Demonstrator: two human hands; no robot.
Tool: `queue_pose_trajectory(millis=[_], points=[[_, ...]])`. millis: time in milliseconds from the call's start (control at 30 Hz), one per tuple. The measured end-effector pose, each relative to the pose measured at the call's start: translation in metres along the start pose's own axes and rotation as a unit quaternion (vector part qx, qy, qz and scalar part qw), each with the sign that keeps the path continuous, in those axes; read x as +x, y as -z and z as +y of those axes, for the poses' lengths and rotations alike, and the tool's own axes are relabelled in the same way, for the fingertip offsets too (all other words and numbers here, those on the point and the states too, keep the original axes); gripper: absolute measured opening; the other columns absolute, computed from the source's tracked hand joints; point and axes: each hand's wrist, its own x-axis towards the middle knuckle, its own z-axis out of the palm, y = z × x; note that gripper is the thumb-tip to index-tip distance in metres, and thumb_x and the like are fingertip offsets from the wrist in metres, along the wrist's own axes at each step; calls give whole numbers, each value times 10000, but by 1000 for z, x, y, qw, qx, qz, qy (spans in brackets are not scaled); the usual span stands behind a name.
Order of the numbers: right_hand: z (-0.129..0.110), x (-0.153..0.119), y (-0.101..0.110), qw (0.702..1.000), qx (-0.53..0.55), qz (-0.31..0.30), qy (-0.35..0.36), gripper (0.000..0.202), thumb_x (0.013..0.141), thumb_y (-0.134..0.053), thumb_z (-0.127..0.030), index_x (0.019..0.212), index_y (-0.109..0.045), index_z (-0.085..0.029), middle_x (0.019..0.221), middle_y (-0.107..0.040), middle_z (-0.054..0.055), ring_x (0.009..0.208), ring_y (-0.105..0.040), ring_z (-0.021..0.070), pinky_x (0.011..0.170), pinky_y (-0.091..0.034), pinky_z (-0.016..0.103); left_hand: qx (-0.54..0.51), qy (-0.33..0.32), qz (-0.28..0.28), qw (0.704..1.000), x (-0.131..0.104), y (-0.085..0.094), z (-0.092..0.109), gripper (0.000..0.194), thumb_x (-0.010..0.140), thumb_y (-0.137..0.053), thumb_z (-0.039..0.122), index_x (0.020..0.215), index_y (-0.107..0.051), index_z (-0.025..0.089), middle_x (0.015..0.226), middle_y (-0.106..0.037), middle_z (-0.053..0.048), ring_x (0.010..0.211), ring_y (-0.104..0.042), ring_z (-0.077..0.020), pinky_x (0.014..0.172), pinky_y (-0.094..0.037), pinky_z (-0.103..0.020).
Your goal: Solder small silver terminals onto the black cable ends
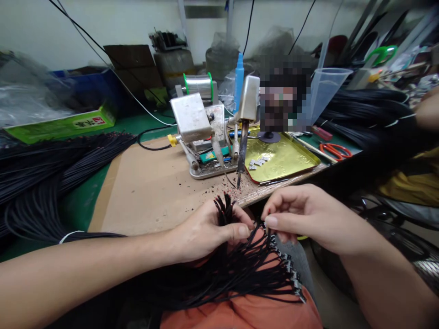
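My left hand (219, 228) is closed round a bunch of thin black cables (224, 212), whose stripped reddish tips stick up above the fingers. Thumb and forefinger of my right hand (295, 219) pinch the end of a black cable just right of that bunch. Across the orange cloth (240, 315) on my lap fan many more cables, with small silvery connectors (291, 274) along their right ends. Beyond both hands, a soldering iron (242, 151) points tip down in a metal soldering stand (212, 169).
A spool of solder wire (199, 87) sits on the stand. Right of it lies a gold tray (284, 160) with small metal pieces (259, 162). Orange-handled scissors (334, 151) rest farther right. Black cable bundles (51, 183) cover the left of the table. Another person's arm (428, 109) shows at far right.
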Motion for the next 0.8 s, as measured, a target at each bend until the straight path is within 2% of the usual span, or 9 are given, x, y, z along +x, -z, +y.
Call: queue_pose_trajectory(millis=[67, 200, 300, 367, 600, 800], points=[[5, 6, -6, 1000, 15, 14, 6, 151, 828, -788, -296, 836, -714, -165, 645, -692, -10, 546, -618, 67, 510, -495, 139, 0, 8, 19, 1000, -1, -2, 1, 298, 827, -744, 363, 927, -666, 93, 757, -650, -55, 666, -578, -145, 642, -470, -286], [19, 16, -28, 991, 23, 94, 97, 138, 837, -776, -296, 895, -730, -180, 781, -734, 11, 662, -663, 97, 625, -541, 190, -9, 23, 68, 997, -3, -4, 3, 344, 791, -780, 396, 921, -648, 107, 685, -618, -5, 571, -545, -102, 538, -441, -219], [26, 18, -35, 974, -42, 147, 165, 75, 841, -769, -265, 872, -750, -199, 842, -738, 16, 773, -683, 132, 710, -546, 228, -3, 12, 99, 995, -3, -6, 6, 315, 785, -790, 371, 850, -636, 104, 627, -580, 25, 528, -514, -74, 481, -400, -174], [27, 18, -34, 966, -83, 160, 187, 47, 842, -767, -252, 875, -760, -219, 865, -738, 9, 810, -685, 140, 738, -544, 235, 8, -3, 108, 994, -3, -7, 9, 306, 782, -794, 361, 803, -634, 101, 587, -553, 41, 501, -474, -54, 457, -375, -155], [21, 16, -27, 960, -123, 161, 192, 115, 888, -707, -199, 948, -779, -266, 883, -764, -29, 782, -694, 100, 725, -542, 181, 27, 3, 156, 987, -2, -6, 10, 234, 808, -761, 320, 814, -646, 116, 620, -586, 29, 481, -450, -43, 418, -334, -143], [19, 17, -24, 964, -112, 170, 169, 101, 859, -732, -205, 927, -789, -254, 880, -779, -15, 784, -712, 117, 723, -555, 194, 52, 5, 179, 982, -4, -5, 12, 245, 816, -753, 347, 791, -665, 120, 508, -470, 74, 424, -388, -30, 388, -257, -145]])
